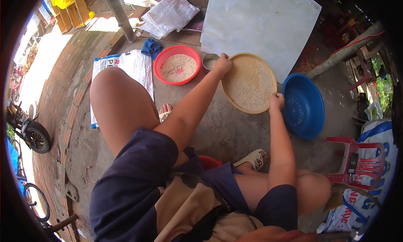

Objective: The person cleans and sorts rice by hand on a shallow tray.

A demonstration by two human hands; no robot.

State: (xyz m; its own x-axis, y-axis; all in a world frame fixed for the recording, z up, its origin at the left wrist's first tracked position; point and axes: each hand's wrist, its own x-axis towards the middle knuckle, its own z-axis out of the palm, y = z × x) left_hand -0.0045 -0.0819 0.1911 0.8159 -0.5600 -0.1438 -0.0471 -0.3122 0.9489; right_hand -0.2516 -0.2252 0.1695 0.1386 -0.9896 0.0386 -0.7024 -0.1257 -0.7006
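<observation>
A round tan sieve with pale grains, apparently rice, spread over its lower part is held out in front of me. My left hand is closed on its upper left rim. On the lower right rim, my right hand grips the same sieve. Just right of it stands a blue basin, with a few light specks inside. A red basin holding a heap of similar grains is on the floor to the left. Between that basin and my left forearm sits a small metal bowl, partly hidden.
A printed white sack lies by my left knee, with a blue cloth near it. A large pale board stands behind the sieve. At right are a red plastic chair and big printed sacks. A post rises at back left.
</observation>
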